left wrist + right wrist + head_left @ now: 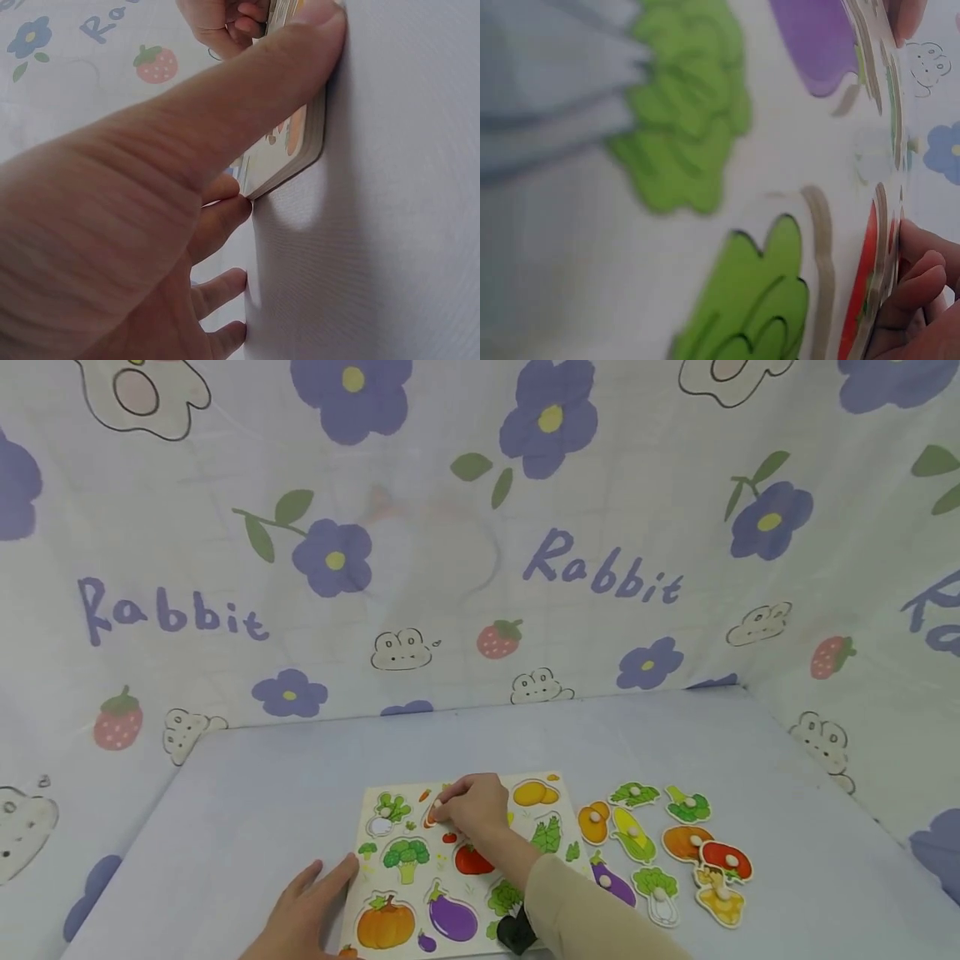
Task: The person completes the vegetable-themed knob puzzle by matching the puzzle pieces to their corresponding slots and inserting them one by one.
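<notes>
Head view: the right hand [472,806] pinches a small orange carrot piece [432,815] at 12 o'clock on the white wooden vegetable puzzle board [468,893]; the left hand [303,910], fingers straight, presses the board's 9 o'clock edge.

Left wrist view: the left hand's thumb [300,37] lies flat along the board [296,154] edge.

Right wrist view: curled fingers [915,289] sit at 4 o'clock over the board [795,150].

Loose vegetable pieces [667,847] lie on the tabletop [247,793]; a floral "Rabbit" cloth [480,527] hangs behind.

A lilac-covered table [247,793] bears a puzzle board [375,881] and loose vegetable pieces [663,852].
</notes>
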